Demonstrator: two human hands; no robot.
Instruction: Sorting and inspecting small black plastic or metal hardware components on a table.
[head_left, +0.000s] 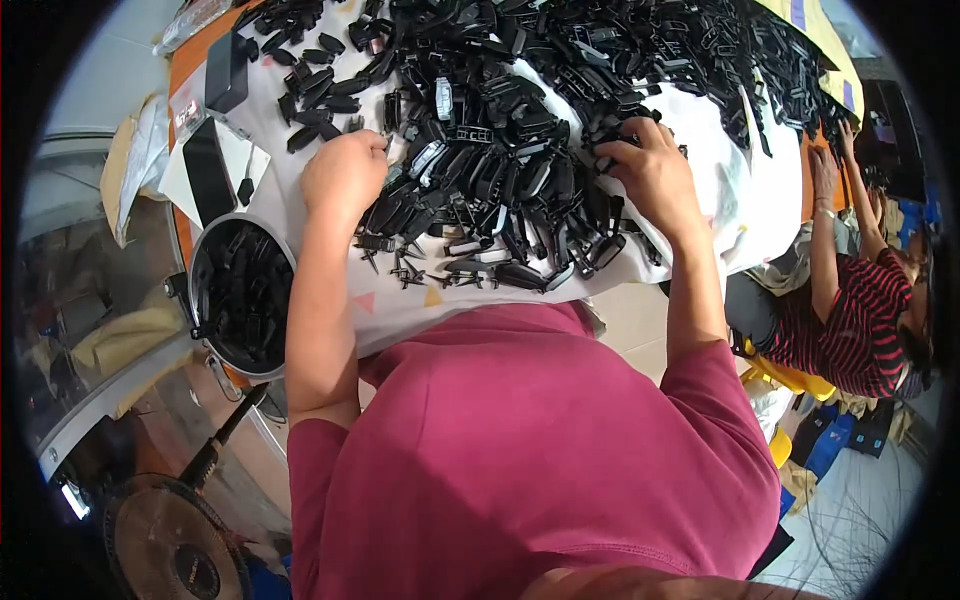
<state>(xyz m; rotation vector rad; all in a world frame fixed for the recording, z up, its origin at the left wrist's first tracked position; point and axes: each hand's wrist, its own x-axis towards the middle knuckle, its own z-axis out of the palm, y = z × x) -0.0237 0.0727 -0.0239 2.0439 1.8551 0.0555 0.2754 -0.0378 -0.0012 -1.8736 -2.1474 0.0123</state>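
Resting knuckles-up, left hand (343, 172) curled and right hand (652, 172) half-open, fingertips in black plastic parts (500, 190); any grip unclear.

Plastic parts (500, 180) lie heaped on the surface (700, 130); a pot (215, 245) of parts sits at its left edge.

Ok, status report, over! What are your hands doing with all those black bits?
Left hand fisted on the black plastic parts. Right hand fingers down in the pile. Round metal tub of parts at left. Nothing blocking.
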